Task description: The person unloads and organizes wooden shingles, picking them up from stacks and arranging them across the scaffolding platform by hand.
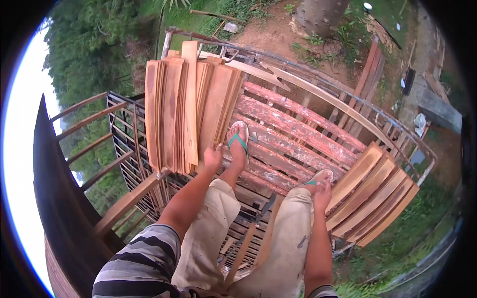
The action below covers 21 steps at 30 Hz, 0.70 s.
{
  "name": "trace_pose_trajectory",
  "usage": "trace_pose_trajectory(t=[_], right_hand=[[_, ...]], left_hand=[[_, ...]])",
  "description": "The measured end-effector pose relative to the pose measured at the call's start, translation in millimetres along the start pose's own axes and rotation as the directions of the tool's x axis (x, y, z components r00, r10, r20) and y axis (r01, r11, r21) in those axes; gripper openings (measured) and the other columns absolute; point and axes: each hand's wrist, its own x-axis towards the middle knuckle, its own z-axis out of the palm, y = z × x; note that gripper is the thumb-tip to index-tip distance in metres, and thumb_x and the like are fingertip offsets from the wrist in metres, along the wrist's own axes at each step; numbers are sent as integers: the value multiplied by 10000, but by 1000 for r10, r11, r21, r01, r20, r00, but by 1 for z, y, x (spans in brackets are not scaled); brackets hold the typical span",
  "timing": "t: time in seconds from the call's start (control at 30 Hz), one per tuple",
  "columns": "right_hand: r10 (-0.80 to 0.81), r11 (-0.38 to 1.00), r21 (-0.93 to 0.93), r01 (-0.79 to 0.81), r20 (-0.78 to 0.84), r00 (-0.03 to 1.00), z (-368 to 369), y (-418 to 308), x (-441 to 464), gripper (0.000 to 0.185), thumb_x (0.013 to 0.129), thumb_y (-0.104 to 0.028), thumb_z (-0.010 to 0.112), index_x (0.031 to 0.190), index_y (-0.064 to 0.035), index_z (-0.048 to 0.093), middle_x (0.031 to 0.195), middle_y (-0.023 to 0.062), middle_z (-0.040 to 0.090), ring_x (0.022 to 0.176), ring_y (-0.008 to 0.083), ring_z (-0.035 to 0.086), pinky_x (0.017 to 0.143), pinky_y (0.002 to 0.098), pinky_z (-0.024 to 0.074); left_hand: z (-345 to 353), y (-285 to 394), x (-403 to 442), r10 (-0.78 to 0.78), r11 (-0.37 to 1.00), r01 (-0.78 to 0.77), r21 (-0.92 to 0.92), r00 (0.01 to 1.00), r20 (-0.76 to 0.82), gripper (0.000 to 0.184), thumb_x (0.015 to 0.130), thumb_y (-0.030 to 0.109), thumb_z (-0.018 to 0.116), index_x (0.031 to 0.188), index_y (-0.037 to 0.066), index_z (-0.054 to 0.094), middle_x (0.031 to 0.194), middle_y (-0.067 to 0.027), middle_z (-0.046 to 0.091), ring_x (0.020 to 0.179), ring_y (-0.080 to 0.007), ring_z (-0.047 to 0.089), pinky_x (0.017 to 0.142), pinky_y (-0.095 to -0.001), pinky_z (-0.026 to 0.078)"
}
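Note:
My left hand (pixel 213 157) is closed at the near corner of a large stack of thin wooden boards (pixel 171 116); whether it grips a board or something smaller I cannot make out. One paler board (pixel 190 104) lies on top of that stack and sticks out beyond it. My right hand (pixel 322 196) hangs beside my right knee with its fingers stretched downward. It is close to the left edge of a second, spread group of boards (pixel 375 193), and I see nothing held in it. My sandalled feet stand on worn red slats (pixel 293 129) between the two groups.
A metal rail (pixel 318 82) runs around the far side of this raised platform. Gaps between the slats show lower framing. To the left are a lattice frame (pixel 129 134) and a wooden beam (pixel 126 201). Below lie a tree trunk (pixel 323 15) and loose planks (pixel 370 69).

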Motion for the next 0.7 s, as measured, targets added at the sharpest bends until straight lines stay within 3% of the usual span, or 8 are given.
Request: trace_pose_trajectory(t=[0.07, 0.17, 0.23, 0.33, 0.43, 0.53, 0.67, 0.7], right_hand=[[-44, 995, -79, 62, 203, 978, 25, -114, 41, 363, 958, -219, 662, 1237, 6, 605, 1152, 195, 690, 974, 320, 687, 897, 424, 526], [-260, 951, -57, 303, 380, 887, 99, -244, 95, 421, 940, -234, 676, 1293, -21, 594, 1245, 217, 658, 1134, 347, 652, 977, 443, 494], [-447, 812, -182, 555, 417, 791, 147, -328, 121, 467, 950, -256, 669, 1343, -23, 571, 1288, 248, 629, 1200, 381, 617, 1018, 447, 469], [-538, 805, -63, 590, 342, 770, 212, -430, 147, 527, 964, -304, 653, 1367, 17, 545, 1292, 272, 619, 1204, 404, 606, 1040, 450, 456], [-552, 825, 50, 563, 286, 783, 257, -500, 167, 563, 970, -340, 642, 1377, 33, 535, 1292, 279, 616, 1222, 399, 591, 1054, 455, 444], [-714, 632, -177, 755, 246, 656, 289, -565, 194, 588, 976, -371, 622, 1395, 29, 523, 1320, 279, 602, 1246, 400, 573, 1061, 451, 436], [-819, 431, -126, 893, 360, 446, 340, -636, 214, 545, 968, -356, 622, 1382, -7, 563, 1334, 251, 619, 1226, 368, 606, 1027, 441, 461], [-768, 432, -217, 876, 421, 483, 343, -643, 211, 509, 961, -339, 628, 1355, -20, 590, 1303, 238, 642, 1202, 353, 625, 1012, 440, 471]], left_hand=[[-8, -101, 23, -180, 928, 197, -316, 980, 81, 368, 1000, 268, 617, 1254, 4, 580, 897, -140, 711, 798, -286, 694, 720, -376, 551], [-41, -119, -15, -628, 389, 603, -696, 726, 278, 363, 1030, 305, 574, 1239, 8, 578, 939, -164, 707, 770, -272, 687, 667, -384, 558], [-36, -146, -24, -688, 119, 656, -745, 596, 414, 512, 1067, 422, 440, 1293, -32, 511, 1110, -230, 677, 913, -336, 694, 773, -447, 600], [-28, -150, -28, -555, -338, 547, -766, 541, 632, 778, 1059, 583, 299, 1421, -104, 344, 1381, -305, 534, 1237, -398, 586, 1032, -487, 535], [-41, -95, -12, -380, -664, 382, -643, 569, 730, 774, 1072, 556, 287, 1465, -110, 278, 1447, -315, 463, 1288, -409, 542, 1075, -493, 503], [-32, -82, 10, -416, -820, 87, -565, 587, 694, 717, 1078, 526, 312, 1446, -89, 304, 1447, -310, 459, 1296, -414, 537, 1081, -499, 502], [-10, -99, 20, -479, -817, -11, -577, 570, 667, 565, 1063, 473, 435, 1321, -29, 436, 1330, -248, 541, 1223, -372, 580, 1054, -477, 527], [-7, -99, 15, -496, -797, 3, -604, 568, 657, 524, 1058, 460, 462, 1278, -15, 466, 1282, -226, 561, 1184, -355, 598, 1040, -466, 536]])
